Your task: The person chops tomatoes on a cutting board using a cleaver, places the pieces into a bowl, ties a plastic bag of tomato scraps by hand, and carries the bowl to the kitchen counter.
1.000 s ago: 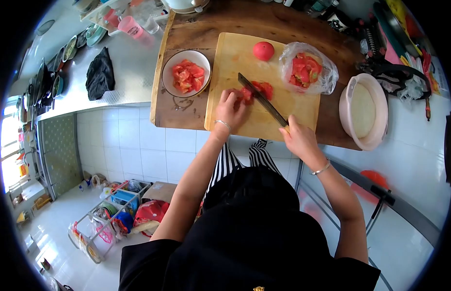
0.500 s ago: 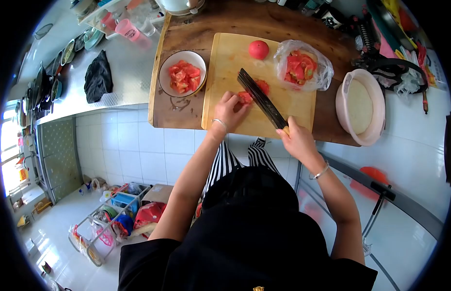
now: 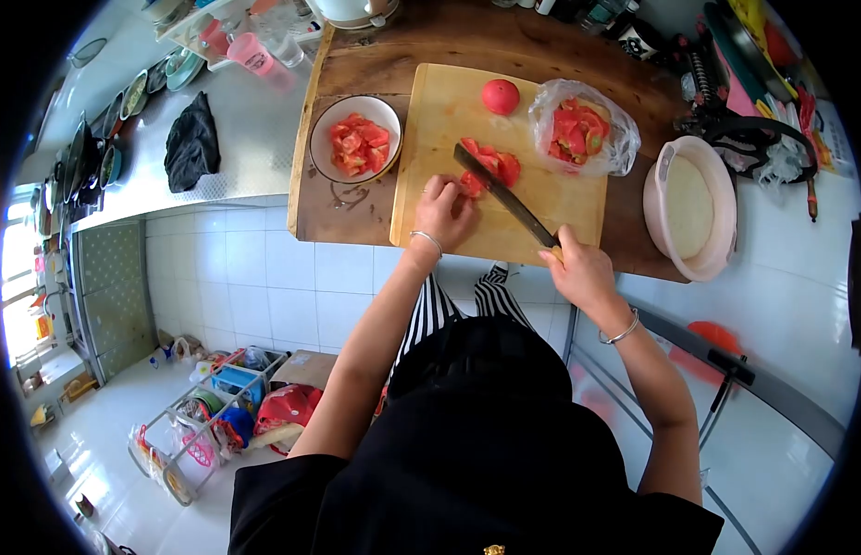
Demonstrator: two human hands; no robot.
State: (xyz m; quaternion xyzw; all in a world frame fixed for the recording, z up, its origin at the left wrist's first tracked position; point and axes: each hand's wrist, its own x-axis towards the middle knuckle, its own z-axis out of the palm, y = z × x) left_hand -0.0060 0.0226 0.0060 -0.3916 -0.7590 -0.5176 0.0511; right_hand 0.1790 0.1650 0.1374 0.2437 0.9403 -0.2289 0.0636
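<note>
My right hand (image 3: 581, 268) grips the handle of a long, dark-bladed knife (image 3: 512, 198), which slants up and left over the cutting board (image 3: 439, 116). Under and beside the blade lie cut pieces of red tomato (image 3: 506, 169). My left hand (image 3: 446, 215) is at the board's left front, its fingers curled against a tomato piece (image 3: 470, 185) left of the blade; the fingertips are partly hidden. A whole tomato (image 3: 501, 96) sits at the back of the board. To its right, a clear plastic bag (image 3: 618, 139) holds more tomatoes (image 3: 578, 131).
Left of the board stands a white bowl (image 3: 394, 118) of chopped tomato. A pale pink basin (image 3: 657, 208) is at the table's right end. A black cloth (image 3: 192, 145) lies on the metal counter (image 3: 250, 120). Pink and clear cups (image 3: 249, 53) stand behind it.
The knife blade has come down a little and turned, so it looks narrower and sharper now. My right hand has shifted slightly right. My left hand stays beside the tomato, and the view has moved slightly.
</note>
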